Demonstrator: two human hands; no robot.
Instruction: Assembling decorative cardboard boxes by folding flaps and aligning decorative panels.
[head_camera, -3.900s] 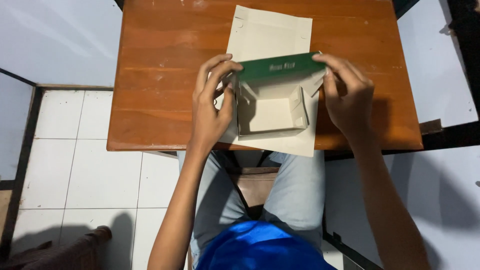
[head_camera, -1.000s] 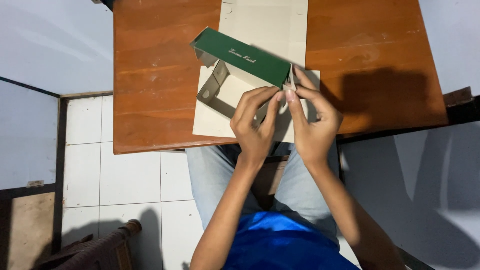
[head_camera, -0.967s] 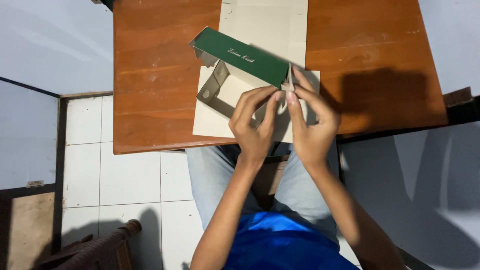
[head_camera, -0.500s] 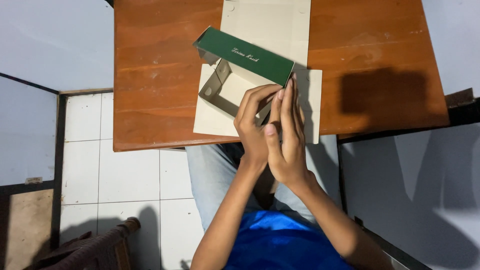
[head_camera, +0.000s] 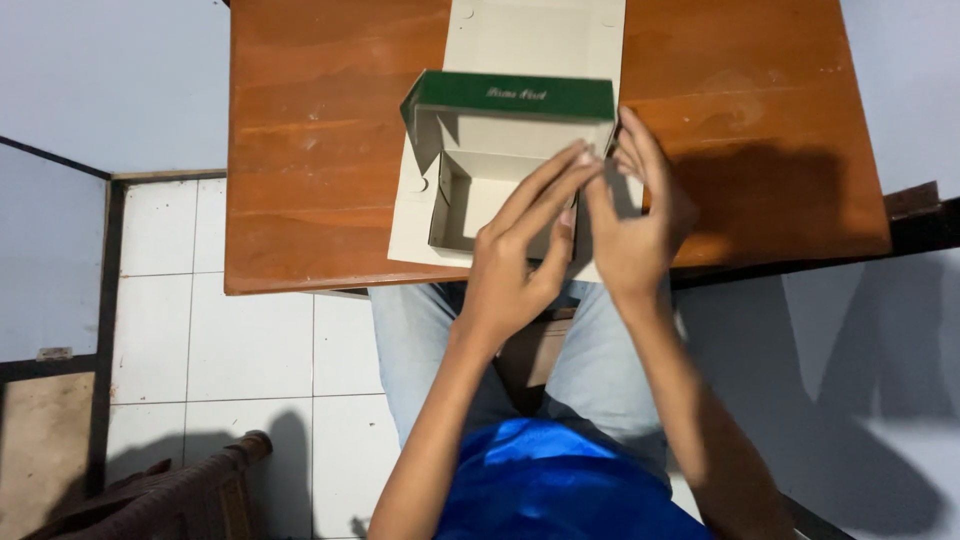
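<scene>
On table (head_camera: 300, 150), half-folded cardboard box (head_camera: 500, 150), green outside, pale inside, fingers (head_camera: 540, 190) outstretched against it.

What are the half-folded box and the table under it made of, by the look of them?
The box looks like thin cardboard: matte beige inside, printed green outside, with sharp creases and flat flaps. The table looks like wood, reddish-brown with visible grain and a slight sheen, perhaps varnished or a veneer.

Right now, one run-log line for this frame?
left hand: on box's right wall | right hand: beside it, fingers spread | cardboard box: half folded, green panel up | wooden table
</scene>
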